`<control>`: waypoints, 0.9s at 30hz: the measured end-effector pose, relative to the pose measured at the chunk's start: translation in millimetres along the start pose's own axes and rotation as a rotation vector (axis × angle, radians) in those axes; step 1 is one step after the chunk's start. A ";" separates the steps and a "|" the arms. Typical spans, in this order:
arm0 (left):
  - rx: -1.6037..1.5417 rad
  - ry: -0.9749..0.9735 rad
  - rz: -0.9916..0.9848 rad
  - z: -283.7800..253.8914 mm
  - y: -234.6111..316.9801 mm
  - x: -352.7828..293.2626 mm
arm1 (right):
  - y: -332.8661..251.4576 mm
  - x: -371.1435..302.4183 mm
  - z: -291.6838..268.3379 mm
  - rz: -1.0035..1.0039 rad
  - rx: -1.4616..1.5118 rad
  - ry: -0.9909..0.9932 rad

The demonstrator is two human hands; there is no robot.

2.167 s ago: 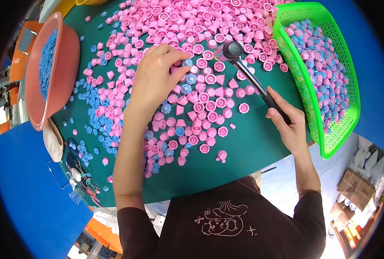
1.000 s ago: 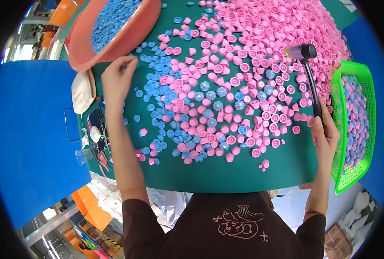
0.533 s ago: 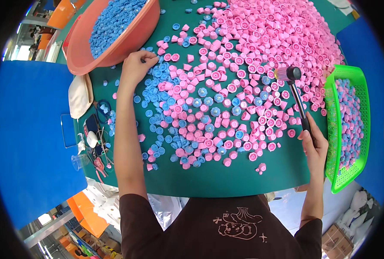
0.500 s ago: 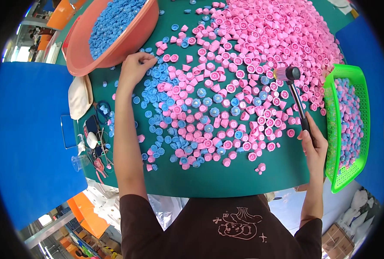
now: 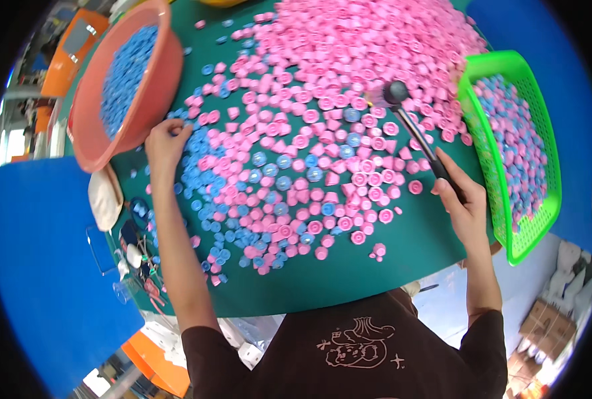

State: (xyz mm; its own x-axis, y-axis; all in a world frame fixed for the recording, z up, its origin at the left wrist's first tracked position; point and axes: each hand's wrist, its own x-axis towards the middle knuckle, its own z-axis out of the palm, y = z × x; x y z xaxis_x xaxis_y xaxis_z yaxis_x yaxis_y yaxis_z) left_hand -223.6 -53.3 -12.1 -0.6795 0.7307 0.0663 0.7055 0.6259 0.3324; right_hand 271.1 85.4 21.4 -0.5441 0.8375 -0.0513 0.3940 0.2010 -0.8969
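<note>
My right hand (image 5: 465, 206) is wrapped round the black handle of a small mallet (image 5: 416, 132). Its head, with a black end, is raised over the loose pink cup-shaped pieces (image 5: 299, 141). At the far left of the spread, my left hand (image 5: 165, 147) has its thumb and fingers drawn together beside small round blue caps (image 5: 193, 163). Whatever may be pinched in it is too small to make out. Several pink pieces in the middle have blue caps on them (image 5: 283, 161), each with a shiny centre.
An orange-pink basin (image 5: 169, 63) of blue caps stands tilted beyond my left hand. Pink pieces form a large heap (image 5: 356, 40) at the back. On the right, a green basket (image 5: 492, 149) contains pink-and-blue pieces. A cloth pouch (image 5: 104, 199) and small tools (image 5: 152, 290) lie at left.
The whole view has swung, so the table and its things appear further left. My left hand stays by the blue caps near the basin, and my right still grips the mallet.
</note>
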 end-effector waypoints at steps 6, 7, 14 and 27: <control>-0.281 0.155 0.206 -7.6 95.5 -31.0 | 6.0 -1.1 -12.1 0.064 0.006 0.045; -0.311 0.084 0.313 -4.9 126.9 -41.7 | 7.6 -0.7 -14.2 0.052 0.005 0.050; -0.376 -0.127 0.726 52.9 239.7 -68.3 | 12.9 4.4 -16.4 -0.009 -0.040 0.036; -0.260 -0.121 0.773 75.7 250.9 -63.9 | 19.6 4.6 -19.3 -0.035 -0.100 0.002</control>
State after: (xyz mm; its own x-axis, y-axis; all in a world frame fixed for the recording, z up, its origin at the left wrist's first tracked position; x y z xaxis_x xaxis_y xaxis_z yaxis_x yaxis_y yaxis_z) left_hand 12.0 77.6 -4.1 0.0158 0.9632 0.2684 0.8860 -0.1379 0.4426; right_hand 290.6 102.9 12.1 -0.5574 0.8300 -0.0198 0.4467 0.2797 -0.8498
